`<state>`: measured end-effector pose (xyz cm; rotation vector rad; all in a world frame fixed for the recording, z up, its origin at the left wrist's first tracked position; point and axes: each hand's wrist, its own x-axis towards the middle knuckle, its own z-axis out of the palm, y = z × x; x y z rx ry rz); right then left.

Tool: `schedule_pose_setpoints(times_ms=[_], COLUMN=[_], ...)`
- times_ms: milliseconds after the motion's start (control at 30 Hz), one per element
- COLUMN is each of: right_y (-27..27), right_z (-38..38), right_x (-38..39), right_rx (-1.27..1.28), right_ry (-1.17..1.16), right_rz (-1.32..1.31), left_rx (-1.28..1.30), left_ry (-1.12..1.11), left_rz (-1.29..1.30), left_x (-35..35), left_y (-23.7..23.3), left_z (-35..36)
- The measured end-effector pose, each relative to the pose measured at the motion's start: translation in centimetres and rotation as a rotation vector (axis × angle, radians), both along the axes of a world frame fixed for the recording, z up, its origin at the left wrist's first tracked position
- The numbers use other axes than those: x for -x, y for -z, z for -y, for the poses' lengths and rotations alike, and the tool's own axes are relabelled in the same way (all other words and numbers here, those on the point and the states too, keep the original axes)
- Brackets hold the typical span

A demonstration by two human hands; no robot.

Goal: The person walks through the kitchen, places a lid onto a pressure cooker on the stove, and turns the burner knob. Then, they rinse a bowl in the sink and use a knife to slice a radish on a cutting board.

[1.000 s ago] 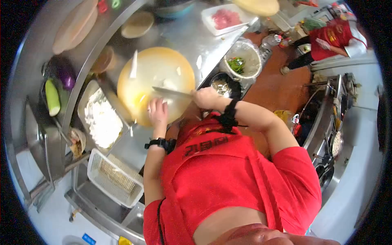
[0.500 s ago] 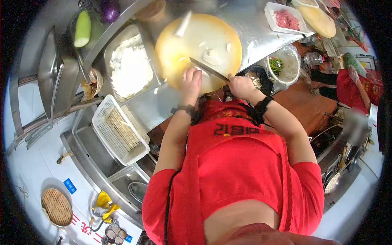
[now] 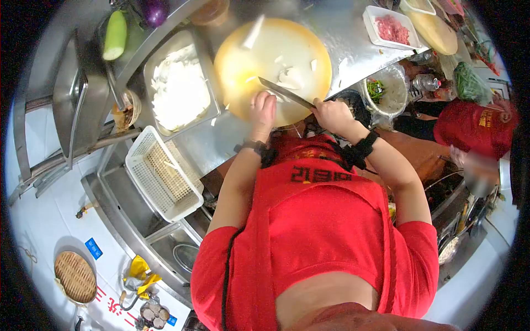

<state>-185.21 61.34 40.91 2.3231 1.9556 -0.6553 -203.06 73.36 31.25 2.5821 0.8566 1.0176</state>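
Head view, my right hand (image 3: 331,114) closed around knife (image 3: 286,92) handle, my left hand (image 3: 263,108) fingers curled pressing white vegetable on round cutting board (image 3: 237,60), cut pieces (image 3: 291,76) beside blade.

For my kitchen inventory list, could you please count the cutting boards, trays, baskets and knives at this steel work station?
Round yellowish cutting boards: 2 (near one, far one)
Trays: 2 (rectangular metal tray of chopped white vegetable, white rectangular tray of pink meat)
White perforated plastic basket: 1
Steel cleaver, in the right hand: 1
Total: 6
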Motion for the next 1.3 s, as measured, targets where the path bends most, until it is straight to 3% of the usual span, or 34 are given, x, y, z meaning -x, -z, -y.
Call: schedule_pose_setpoints(times_ms=[100,133,200,433,533,633,700,767,833,967,1033,1167,1233,1267,1300], right_y=[2.4,5.2,2.7,2.3,2.8,3.0,3.0,2.7,2.2,2.9,2.4,0.3,3.1,1.9,4.5], right_z=[-0.1,0.2,-0.6,0.0,0.8,0.7,0.9,0.9,0.9,0.8,0.8,0.8,0.9,0.5,1.1], right_x=[1.0,1.1,1.3,-0.7,-1.6,-1.4,-1.2,-1.1,-0.8,-0.8,-0.9,-0.5,-0.6,-0.3,-0.6], right_rx=[0.034,-0.099,0.037,-0.014,-0.131,-0.072,-0.086,-0.101,-0.085,-0.071,-0.074,-0.027,-0.016,0.097,-0.113], right_ry=[0.018,-0.004,0.005,-0.009,0.120,0.131,0.130,0.138,0.145,0.127,0.120,0.093,0.104,0.123,0.081], right_rz=[-0.025,0.013,0.002,0.015,0.001,0.004,-0.006,-0.008,-0.039,0.014,0.002,-0.034,-0.053,-0.012,0.008], left_rx=[0.055,0.017,-0.050,-0.049,0.007,-0.084,0.117,0.050,0.464,0.481,0.303,0.240,0.237,0.261,0.242], left_ry=[0.015,0.000,-0.016,-0.017,0.084,-0.043,-0.306,-0.265,-0.173,-0.127,-0.075,-0.010,0.005,-0.003,-0.014], left_rz=[-0.002,-0.020,-0.003,-0.045,-0.177,-0.347,-0.464,-0.368,-0.252,-0.127,0.004,0.003,0.013,0.020,0.032], left_x=[0.2,0.1,0.1,-0.1,0.3,0.7,0.3,0.4,0.5,0.9,1.1,1.5,1.6,1.5,1.5], left_y=[0.2,-0.1,0.8,-0.5,-1.2,-1.2,-2.4,-1.1,-0.1,-1.1,-1.8,-0.5,0.6,1.2,1.3], left_z=[0.0,0.1,0.0,-0.5,-1.5,-2.4,-2.6,-2.8,-2.6,-1.2,-0.8,-0.7,-1.1,-1.2,-1.1])
